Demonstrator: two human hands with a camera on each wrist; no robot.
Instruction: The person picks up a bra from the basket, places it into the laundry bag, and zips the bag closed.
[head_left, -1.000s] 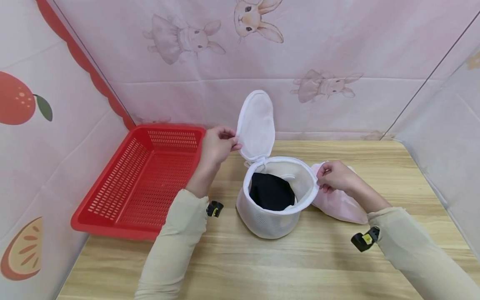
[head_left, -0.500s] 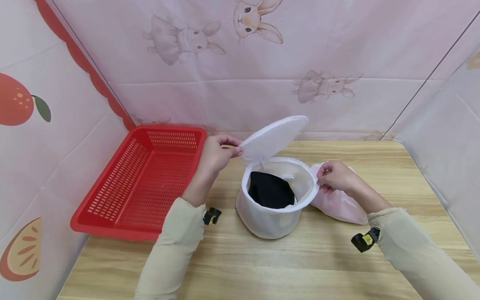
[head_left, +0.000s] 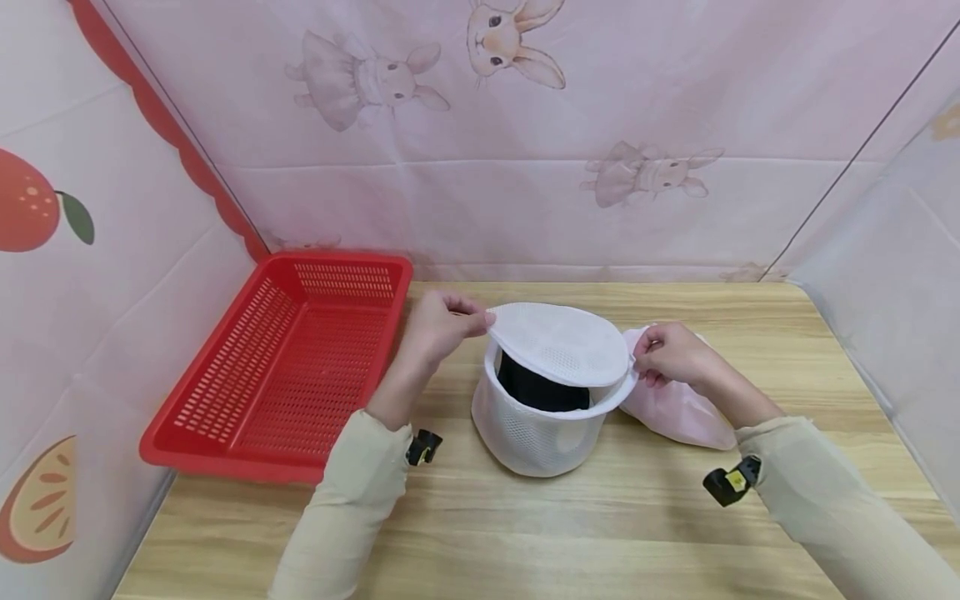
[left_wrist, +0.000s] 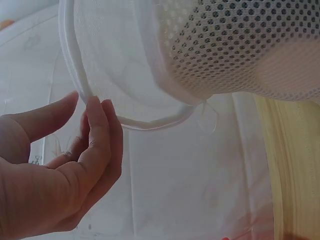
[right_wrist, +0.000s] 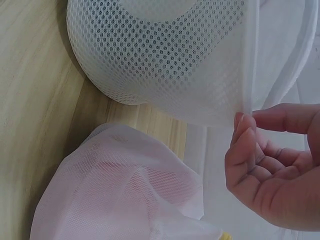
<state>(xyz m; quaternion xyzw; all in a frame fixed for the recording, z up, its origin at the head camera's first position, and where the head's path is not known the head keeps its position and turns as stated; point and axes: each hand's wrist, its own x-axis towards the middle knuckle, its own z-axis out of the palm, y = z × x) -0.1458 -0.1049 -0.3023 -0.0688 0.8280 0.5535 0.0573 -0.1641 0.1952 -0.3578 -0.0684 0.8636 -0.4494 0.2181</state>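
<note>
A round white mesh laundry bag [head_left: 536, 446] stands upright on the wooden table with a folded black cloth item [head_left: 538, 387] inside. Its round white lid [head_left: 566, 342] slants over the opening, leaving a gap at the front where the black shows. My left hand [head_left: 441, 325] pinches the lid's left edge between thumb and fingertips, also seen close up in the left wrist view. On the other side my right hand [head_left: 678, 357] pinches the bag's rim [right_wrist: 249, 65]. A pale pink mesh bag [head_left: 678, 412] lies under and beside that hand.
A red plastic basket [head_left: 318, 367] with slotted walls sits to the left, near my left forearm. Behind the table [head_left: 570, 533] rises a pink wall covering with rabbit prints [head_left: 517, 42]. White side walls stand at left and right.
The lid has swung from standing nearly upright down over the bag's opening. My left hand has lowered with its edge. The right hand has stayed at the rim.
</note>
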